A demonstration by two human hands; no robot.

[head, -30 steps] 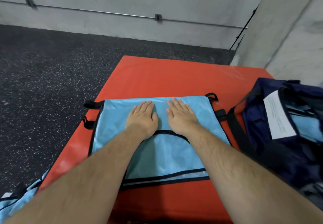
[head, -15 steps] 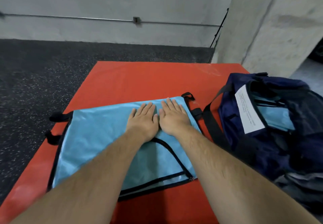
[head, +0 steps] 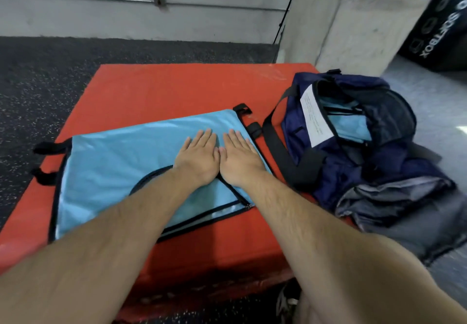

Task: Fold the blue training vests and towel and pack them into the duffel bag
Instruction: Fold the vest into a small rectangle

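A light blue training vest point(head: 113, 162) with black trim lies flat and folded on the red mat point(head: 177, 88). My left hand point(head: 198, 158) and my right hand point(head: 240, 159) press flat on its right part, side by side, fingers straight, thumbs nearly touching. The navy duffel bag point(head: 353, 152) sits open at the right of the mat, a black strap point(head: 275, 141) hanging toward the vest. Light blue fabric point(head: 351, 126) shows inside the bag's opening, beside a white label point(head: 316, 119).
Grey cloth point(head: 394, 197) lies against the bag's near side. A concrete pillar point(head: 353, 20) rises behind the bag, with a black padded box point(head: 439, 25) to its right. Dark speckled floor point(head: 38, 83) surrounds the mat. A shoe point(head: 286, 303) shows at the bottom.
Both hands have slid to the right across the vest and closed together. The view has turned right, so the bag shows more fully.
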